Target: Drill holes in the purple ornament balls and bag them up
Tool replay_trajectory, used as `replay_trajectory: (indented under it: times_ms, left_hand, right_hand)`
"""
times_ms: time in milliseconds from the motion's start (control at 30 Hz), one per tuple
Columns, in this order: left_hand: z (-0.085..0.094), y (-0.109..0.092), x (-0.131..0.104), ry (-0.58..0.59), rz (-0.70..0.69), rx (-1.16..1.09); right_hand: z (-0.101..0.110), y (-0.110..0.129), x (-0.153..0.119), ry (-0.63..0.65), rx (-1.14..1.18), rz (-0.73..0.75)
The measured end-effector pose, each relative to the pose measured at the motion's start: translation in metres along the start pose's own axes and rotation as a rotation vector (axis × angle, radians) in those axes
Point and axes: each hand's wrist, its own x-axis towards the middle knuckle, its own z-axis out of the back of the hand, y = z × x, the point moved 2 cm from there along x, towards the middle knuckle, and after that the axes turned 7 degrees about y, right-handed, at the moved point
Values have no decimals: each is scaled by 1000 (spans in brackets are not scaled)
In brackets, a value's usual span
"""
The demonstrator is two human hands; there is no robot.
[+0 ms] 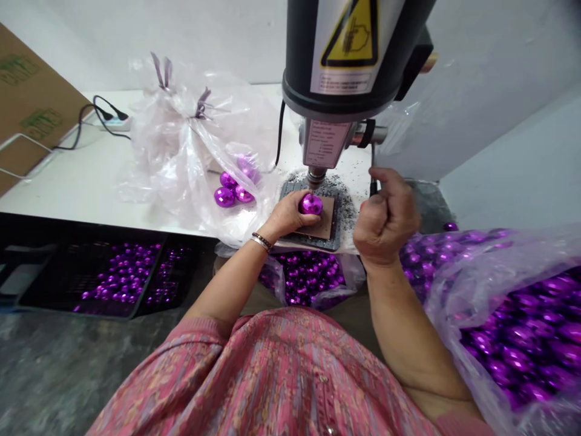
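Under the chuck of a bench drill press (324, 142), my left hand (290, 213) grips a shiny purple faceted ball (311, 204) between thumb and fingers. The ball rests on a brown board (323, 225) that lies on the dark base plate (336, 233). The tool tip meets the top of the ball or is just above it; which one I cannot tell. My right hand (387, 221) is curled around the press's lever handle (373, 181), right of the machine.
Several purple balls (224, 197) lie by clear plastic bags (177, 151) on the white table (68, 200). Dark shavings surround the base. Ball-filled bags (521, 351) are at right and below the table edge; a black crate (122, 278) stands lower left.
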Motion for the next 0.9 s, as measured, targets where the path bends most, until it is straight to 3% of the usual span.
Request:
replay_trajectory:
  times_ms: [100,300,400,467,600,667,800,900]
  left_hand:
    - [-1,0,-1,-12,1,-3]
    - [0,-3,-11,-35,34,-45]
    - [3,-6,-29,-53,23,-17]
    - [5,-9,-45,-23,-9,21]
    - [5,-14,-79,197,-83,28]
    - [7,-12,-91,251,-88,3]
    - [13,-1,-101,129,-67,-4]
    - [11,14,-102,-10,-40,172]
  right_hand:
    - [3,4,11,-80,92,-36]
    - [15,23,94,-24,298,-350]
    - [16,21,118,-27,307,-422]
    - [14,18,121,-34,306,-435]
    - [10,12,119,-13,348,-451]
    - [8,9,118,-17,368,-464]
    - [6,7,118,-41,386,-439]
    - [8,9,117,-30,379,-395]
